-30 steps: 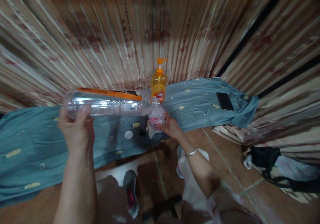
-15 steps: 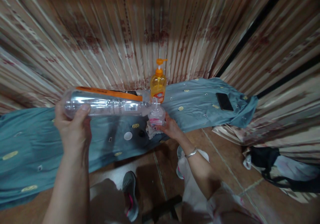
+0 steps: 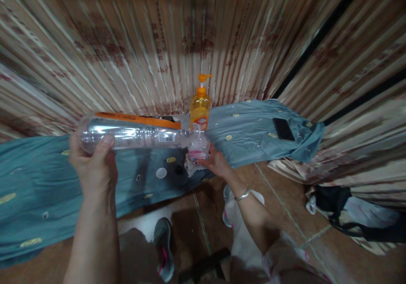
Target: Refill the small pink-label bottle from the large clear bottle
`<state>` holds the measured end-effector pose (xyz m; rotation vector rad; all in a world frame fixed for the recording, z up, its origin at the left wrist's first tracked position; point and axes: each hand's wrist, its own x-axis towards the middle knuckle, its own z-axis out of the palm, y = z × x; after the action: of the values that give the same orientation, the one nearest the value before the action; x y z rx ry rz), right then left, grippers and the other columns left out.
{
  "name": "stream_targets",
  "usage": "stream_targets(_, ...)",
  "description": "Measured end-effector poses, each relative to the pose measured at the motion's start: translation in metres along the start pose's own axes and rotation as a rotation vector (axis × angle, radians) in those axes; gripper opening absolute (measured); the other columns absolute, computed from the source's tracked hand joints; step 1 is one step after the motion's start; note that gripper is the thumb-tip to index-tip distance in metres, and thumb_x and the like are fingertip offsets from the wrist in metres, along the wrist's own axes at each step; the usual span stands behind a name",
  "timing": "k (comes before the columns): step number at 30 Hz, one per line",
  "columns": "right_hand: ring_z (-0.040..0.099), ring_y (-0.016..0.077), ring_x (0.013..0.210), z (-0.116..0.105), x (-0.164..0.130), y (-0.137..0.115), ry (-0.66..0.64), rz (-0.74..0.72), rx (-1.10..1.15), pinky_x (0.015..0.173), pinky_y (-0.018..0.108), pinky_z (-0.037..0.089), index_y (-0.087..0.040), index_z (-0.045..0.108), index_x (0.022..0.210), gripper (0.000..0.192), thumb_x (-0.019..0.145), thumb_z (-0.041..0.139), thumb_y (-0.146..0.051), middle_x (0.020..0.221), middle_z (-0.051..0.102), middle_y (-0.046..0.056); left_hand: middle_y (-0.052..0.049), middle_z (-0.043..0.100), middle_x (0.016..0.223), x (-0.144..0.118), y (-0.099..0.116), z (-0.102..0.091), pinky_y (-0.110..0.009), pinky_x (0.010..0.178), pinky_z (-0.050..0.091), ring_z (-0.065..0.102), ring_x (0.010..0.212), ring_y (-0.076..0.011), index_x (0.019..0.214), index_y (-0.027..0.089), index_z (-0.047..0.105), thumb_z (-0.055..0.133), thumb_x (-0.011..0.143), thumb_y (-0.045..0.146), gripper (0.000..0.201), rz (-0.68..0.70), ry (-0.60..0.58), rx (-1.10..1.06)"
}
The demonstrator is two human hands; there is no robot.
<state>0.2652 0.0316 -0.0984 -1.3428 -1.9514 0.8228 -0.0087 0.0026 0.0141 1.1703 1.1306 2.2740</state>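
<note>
Clear plastic: the large orange-labelled bottle lies near level in the left hand, fingers wrapped round its base end. Right hand – fingers round the small pink-labelled bottle, by the cloth-covered tabletop; large neck at small neck, contact unclear. Past second: hold practically unchanged, so presumably mid-step. Contents of both unreadable – pump bottle behind, upright, apparently part-filled, amber.

Silver bangle on right wrist, right of bottom centre. Pale sleeve with pinkish marks, lower right. Light trousers, bottom of frame. Grey shoes, pink trim, right one mostly hidden.
</note>
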Motion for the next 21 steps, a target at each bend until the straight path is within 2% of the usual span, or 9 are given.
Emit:
stream_targets(6, 0.064, 0.0229, 0.087, 0.0008, 0.0004, 0.0021, 0.011, -0.011, 0.001, 0.073, 0.030, 0.049, -0.012, 0.041, 0.122, 0.061, 0.074, 0.064, -0.042, 0.099, 0.066, 0.010, -0.001, 0.061, 0.090, -0.0016, 0.0004, -0.0002, -0.050, 0.096, 0.040, 0.059, 0.092, -0.0189, 0.093, 0.023, 0.065, 0.076, 0.048, 0.026, 0.047, 0.024, -0.026, 0.053)
stream_targets(14, 0.064, 0.0232, 0.087, 0.0008, 0.0004, 0.0011, 0.008, -0.006, 0.001, 0.073, 0.031, 0.049, -0.012, 0.041, 0.121, 0.060, 0.075, 0.064, -0.043, 0.100, 0.066, 0.010, 0.000, 0.062, 0.090, -0.0023, -0.0021, 0.0017, -0.051, 0.098, 0.039, 0.060, 0.086, -0.0175, 0.097, 0.023, 0.065, 0.077, 0.047, 0.025, 0.051, 0.035, -0.002, 0.039)
stream_targets(21, 0.064, 0.0239, 0.091, 0.0002, 0.0003, 0.0008, -0.008, -0.008, 0.006, 0.076, 0.032, 0.049, -0.013, 0.039, 0.123, 0.061, 0.075, 0.065, -0.039, 0.103, 0.065, 0.011, -0.001, 0.063, 0.087, -0.0022, -0.0001, 0.0017, -0.051, 0.099, 0.038, 0.060, 0.092, -0.0199, 0.093, 0.022, 0.066, 0.077, 0.047, 0.024, 0.048, 0.037, -0.003, 0.021)
